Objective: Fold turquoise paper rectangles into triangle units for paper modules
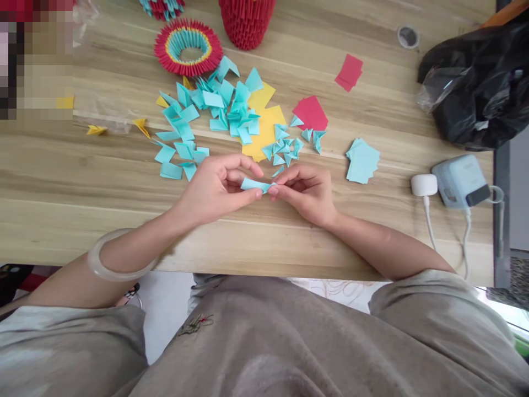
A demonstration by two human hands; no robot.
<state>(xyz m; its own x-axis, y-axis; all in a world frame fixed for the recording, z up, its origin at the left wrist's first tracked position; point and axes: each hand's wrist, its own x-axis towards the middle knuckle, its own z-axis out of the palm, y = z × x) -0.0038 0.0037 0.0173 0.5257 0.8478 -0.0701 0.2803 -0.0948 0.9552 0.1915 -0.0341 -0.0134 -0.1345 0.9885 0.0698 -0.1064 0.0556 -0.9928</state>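
Both hands met over the middle of the pale wooden table (82,182), nearer its front edge than its back. The left hand (215,190) pinched one end of a small folded strip of turquoise paper (254,185) between thumb and forefinger, the other fingers curled loosely above it. The right hand (306,190) pinched the strip's other end with its fingertips (276,191), the rest of the fingers bent inward. The strip was held just above the tabletop, between the two hands. A translucent white bangle (118,259) circled the left forearm at the table's front edge.

Just behind the hands lay a scatter of folded turquoise paper triangles (206,110), spread toward the table's middle, partly over flat yellow paper squares (266,124). A smaller cluster of turquoise triangles (289,146) sat beside a red paper square (311,113). To the right of the right hand rested a neat stack of turquoise paper squares (362,161), and further back a small stack of red paper squares (349,72). Near the back edge stood a ring built of red, yellow and turquoise folded pieces (189,48) and a red folded-paper cylinder (247,22). A few yellow folded pieces (141,126) lay toward the left. At the right edge sat a black plastic bag (479,82), a pale blue boxy device (458,179) and a white plug (424,185).
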